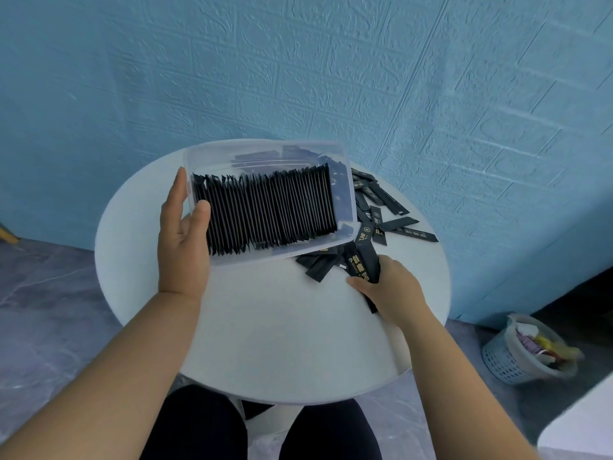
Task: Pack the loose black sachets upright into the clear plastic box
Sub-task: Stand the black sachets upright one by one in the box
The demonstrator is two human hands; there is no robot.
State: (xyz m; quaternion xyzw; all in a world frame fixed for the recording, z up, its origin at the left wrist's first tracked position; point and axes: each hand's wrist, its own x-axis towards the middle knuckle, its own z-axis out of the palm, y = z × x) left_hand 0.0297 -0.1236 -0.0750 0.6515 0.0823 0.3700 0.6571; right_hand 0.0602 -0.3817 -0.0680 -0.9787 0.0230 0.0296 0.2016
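Head camera, looking down: clear, soft-cornered rectangular plastic box (pixel 265 146) tilted over far half of round white matte table (pixel 282 343), gripped at its left end by left hand (pixel 182 240), thumb hooked over rim. Right hand (pixel 394 287) curled round small bunch of slim black glossy foil sachets (pixel 363 263), perhaps three, toward right edge, beside scattered loose pile (pixel 391 220). Square bunch first, then slide edge-on into gap at right end of packed upright row (pixel 265 210), with box tilted so row leans together.

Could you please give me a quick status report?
Left hand grips clear plastic box, upright row nearly full. Right hand holds black sachets. Loose pile beside box; nothing blocking.
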